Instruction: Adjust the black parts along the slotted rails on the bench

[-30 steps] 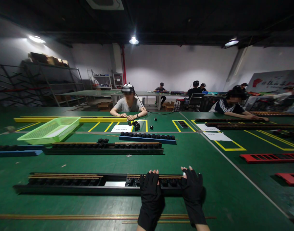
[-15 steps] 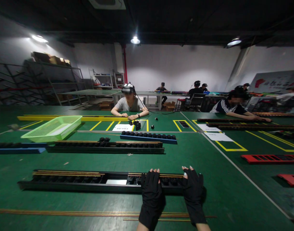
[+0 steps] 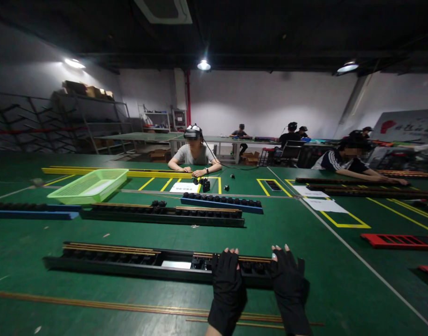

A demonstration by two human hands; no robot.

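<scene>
On the desk (image 3: pixel 164 291), gold rods (image 3: pixel 112 249) lying along the left of the near black channel (image 3: pixel 129 270) could roll off if it were jolted; the left hand (image 3: pixel 228 280), laid across it, and the right hand (image 3: pixel 289 277), at its right end, might push rods askew by pressing unevenly, though I cannot tell whether either grips. The green basket (image 3: pixel 65 193) holds a white sheet (image 3: pixel 100 186), the near black channel black blocks (image 3: pixel 254 267) and rods, the short blue channel (image 3: pixel 222 206) black blocks
</scene>
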